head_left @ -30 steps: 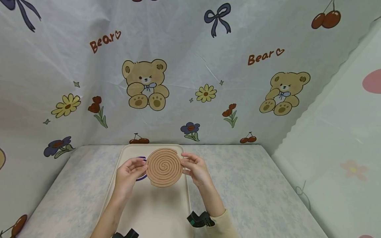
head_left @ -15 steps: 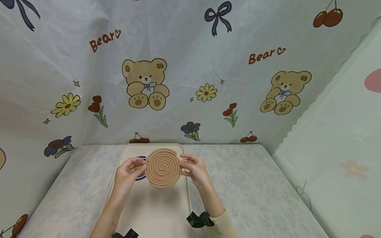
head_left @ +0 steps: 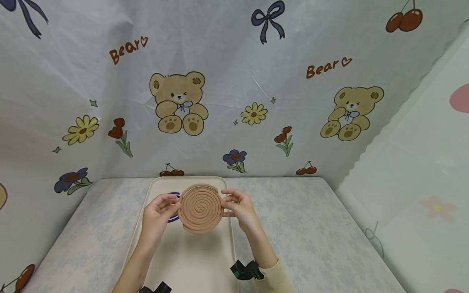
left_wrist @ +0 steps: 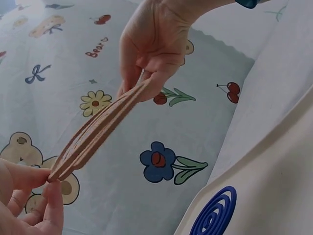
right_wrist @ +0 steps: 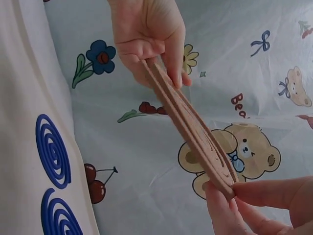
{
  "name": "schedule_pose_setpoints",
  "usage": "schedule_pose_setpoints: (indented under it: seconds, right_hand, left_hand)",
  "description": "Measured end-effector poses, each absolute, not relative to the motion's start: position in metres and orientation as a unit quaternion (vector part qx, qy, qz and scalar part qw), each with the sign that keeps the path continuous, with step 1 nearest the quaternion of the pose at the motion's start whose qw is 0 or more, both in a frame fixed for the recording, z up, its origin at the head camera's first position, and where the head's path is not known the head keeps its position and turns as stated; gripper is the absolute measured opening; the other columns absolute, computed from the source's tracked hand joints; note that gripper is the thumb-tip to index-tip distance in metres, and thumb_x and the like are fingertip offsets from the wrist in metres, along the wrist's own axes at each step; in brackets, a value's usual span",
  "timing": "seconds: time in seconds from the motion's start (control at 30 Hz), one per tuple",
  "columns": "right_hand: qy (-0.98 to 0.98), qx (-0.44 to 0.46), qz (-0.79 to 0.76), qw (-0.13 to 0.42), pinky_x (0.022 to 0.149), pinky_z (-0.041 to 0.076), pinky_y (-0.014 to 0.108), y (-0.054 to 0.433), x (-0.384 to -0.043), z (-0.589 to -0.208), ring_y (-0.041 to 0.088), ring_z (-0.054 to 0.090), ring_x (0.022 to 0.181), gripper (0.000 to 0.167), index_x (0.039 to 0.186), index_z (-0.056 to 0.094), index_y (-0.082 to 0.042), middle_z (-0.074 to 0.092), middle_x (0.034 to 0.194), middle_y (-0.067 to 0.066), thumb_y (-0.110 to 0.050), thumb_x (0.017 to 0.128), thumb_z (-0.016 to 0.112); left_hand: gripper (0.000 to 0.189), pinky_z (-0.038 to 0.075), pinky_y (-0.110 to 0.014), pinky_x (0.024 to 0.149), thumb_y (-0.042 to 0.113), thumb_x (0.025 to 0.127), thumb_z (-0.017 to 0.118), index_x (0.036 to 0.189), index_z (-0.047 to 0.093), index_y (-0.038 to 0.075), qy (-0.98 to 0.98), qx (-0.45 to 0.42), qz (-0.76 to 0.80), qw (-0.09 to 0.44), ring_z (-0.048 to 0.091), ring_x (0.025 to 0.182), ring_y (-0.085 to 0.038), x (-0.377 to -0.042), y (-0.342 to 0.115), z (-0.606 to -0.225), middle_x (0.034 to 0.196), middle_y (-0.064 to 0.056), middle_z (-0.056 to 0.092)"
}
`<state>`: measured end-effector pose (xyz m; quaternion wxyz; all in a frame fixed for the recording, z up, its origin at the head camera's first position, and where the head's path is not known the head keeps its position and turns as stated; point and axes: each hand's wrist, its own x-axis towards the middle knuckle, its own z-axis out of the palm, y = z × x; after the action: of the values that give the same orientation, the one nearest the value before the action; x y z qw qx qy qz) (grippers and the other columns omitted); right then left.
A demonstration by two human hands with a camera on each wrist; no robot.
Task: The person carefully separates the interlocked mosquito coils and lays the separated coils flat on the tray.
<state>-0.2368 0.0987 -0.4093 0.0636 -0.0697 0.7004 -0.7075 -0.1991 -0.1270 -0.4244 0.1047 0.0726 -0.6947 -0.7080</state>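
The left hand [head_left: 155,213] and right hand [head_left: 242,208] each pinch one side of a tan spiral coil [head_left: 200,208] between thumb and fingers. The coil is held between them, raised off the tray [head_left: 194,260], its edge showing two layers in the wrist views. Just behind the left hand, partly hidden by the coil, lie two blue spirals [right_wrist: 54,152] on the tray. The tray's floor runs from beneath the hands toward the person; its right rim passes below the right hand, its left rim beside the left forearm. Outward from both hands spreads tabletop [head_left: 304,228], reaching its right edge well off from the right hand. Beyond the hands, a bear-printed cloth [head_left: 220,81] rises close behind the tray's far rim.
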Motion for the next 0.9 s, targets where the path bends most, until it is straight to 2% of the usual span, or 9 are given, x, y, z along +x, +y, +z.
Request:
schedule_pose_setpoints:
  seconds: [0.27, 0.43, 0.57, 0.7, 0.9]
  right_hand:
    - [0.686, -0.077, -0.722, 0.044, 0.063, 0.06, 0.027, 0.0985, -0.237, -0.4088, 0.007, 0.066, 0.068, 0.036, 0.121, 0.056, 0.008, 0.067, 0.082, 0.001, 0.008, 0.085, 0.06]
    - [0.672, -0.066, -0.737, 0.032, 0.062, 0.06, 0.026, 0.0984, -0.2388, -0.4089, 0.006, 0.067, 0.069, 0.041, 0.124, 0.055, 0.006, 0.069, 0.082, 0.001, 0.011, 0.084, 0.06]
    - [0.668, -0.058, -0.741, 0.03, 0.062, 0.06, 0.026, 0.099, -0.2399, -0.4093, 0.007, 0.068, 0.068, 0.043, 0.126, 0.056, 0.004, 0.071, 0.083, 0.004, 0.011, 0.083, 0.061]
    - [0.659, -0.049, -0.749, 0.04, 0.061, 0.06, 0.024, 0.1001, -0.2413, -0.4106, 0.007, 0.069, 0.068, 0.042, 0.126, 0.055, 0.004, 0.071, 0.08, -0.002, 0.009, 0.085, 0.061]
    - [0.642, -0.057, -0.763, 0.049, 0.061, 0.06, 0.025, 0.1003, -0.2428, -0.4119, 0.007, 0.069, 0.069, 0.04, 0.125, 0.054, 0.007, 0.069, 0.076, -0.008, 0.009, 0.085, 0.06]
  left_hand:
    - [0.034, 0.057, -0.016, 0.076, -0.001, 0.09, 0.059, 0.123, 0.048, -0.005, -0.656, 0.086, -0.747, 0.059, 0.064, 0.08, 0.0, -0.2025, -0.1279, -0.4266, 0.081, 0.016, 0.064]
    - [0.032, 0.056, -0.016, 0.077, 0.0, 0.091, 0.059, 0.121, 0.049, -0.004, -0.647, 0.093, -0.755, 0.048, 0.063, 0.081, 0.0, -0.2036, -0.1274, -0.4266, 0.08, 0.016, 0.064]
    - [0.025, 0.057, -0.016, 0.077, -0.001, 0.091, 0.058, 0.114, 0.052, -0.002, -0.657, 0.079, -0.747, 0.068, 0.064, 0.083, -0.001, -0.2017, -0.1257, -0.4261, 0.084, 0.012, 0.063]
    - [0.018, 0.057, -0.017, 0.076, -0.004, 0.091, 0.057, 0.109, 0.053, -0.003, -0.665, 0.061, -0.738, 0.1, 0.064, 0.083, -0.003, -0.2002, -0.1232, -0.4254, 0.086, 0.009, 0.062]
    - [0.013, 0.056, -0.015, 0.076, -0.002, 0.091, 0.057, 0.096, 0.053, 0.009, -0.633, 0.081, -0.767, 0.068, 0.064, 0.081, 0.0, -0.202, -0.1251, -0.4251, 0.081, 0.013, 0.064]
